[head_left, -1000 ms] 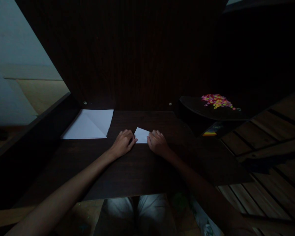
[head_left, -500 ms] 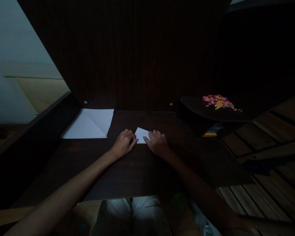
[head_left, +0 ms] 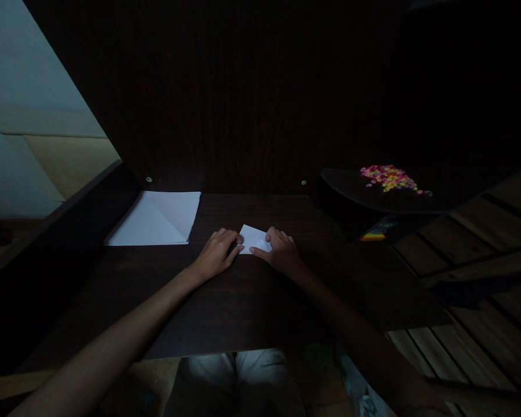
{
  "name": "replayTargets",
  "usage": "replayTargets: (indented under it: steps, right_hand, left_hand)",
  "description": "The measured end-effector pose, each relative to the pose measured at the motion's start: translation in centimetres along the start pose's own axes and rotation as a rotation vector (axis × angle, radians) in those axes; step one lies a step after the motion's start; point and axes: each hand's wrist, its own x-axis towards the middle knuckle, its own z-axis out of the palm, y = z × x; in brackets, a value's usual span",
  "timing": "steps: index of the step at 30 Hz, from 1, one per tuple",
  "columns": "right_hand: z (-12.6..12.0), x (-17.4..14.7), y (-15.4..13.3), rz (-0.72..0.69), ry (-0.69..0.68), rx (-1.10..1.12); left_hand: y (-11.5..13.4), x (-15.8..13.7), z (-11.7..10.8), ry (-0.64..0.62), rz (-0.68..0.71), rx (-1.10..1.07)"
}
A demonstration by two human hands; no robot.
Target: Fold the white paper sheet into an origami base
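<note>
A small folded piece of white paper (head_left: 252, 236) lies on the dark wooden desk (head_left: 226, 313), between my two hands. My left hand (head_left: 219, 250) holds the paper's left edge, with thumb and fingers closed on it. At the paper's right side is my right hand (head_left: 282, 249), its thumb stretched along the near edge and its curled fingers at the far side. A folded flap shows near the right thumb. Part of the paper's right end is hidden by that hand.
A stack of white paper sheets (head_left: 156, 219), the top one creased, lies at the desk's back left. On a curved shelf (head_left: 351, 194) to the right sits a pile of small colourful pieces (head_left: 389, 178). A dark upright panel (head_left: 226, 104) closes off the back.
My right hand has shifted slightly right, and its fingers have moved back from the paper's face. A small folded flap now shows at the paper's right end. The left hand has barely moved.
</note>
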Motion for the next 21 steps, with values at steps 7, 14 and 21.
replayTargets:
  steps: [7, 14, 21]
  right_hand:
    - [-0.7, 0.8, 1.4, 0.047, -0.096, 0.239]
    - [-0.8, 1.1, 2.0, -0.065, -0.118, 0.217]
    - [-1.0, 0.7, 2.4, -0.154, -0.107, 0.194]
  left_hand:
    - [-0.8, -0.4, -0.7, -0.066, 0.062, -0.024]
    - [-1.9, -0.7, -1.3, -0.121, 0.124, -0.125]
    - [-1.6, -0.9, -1.8, -0.182, 0.172, -0.074]
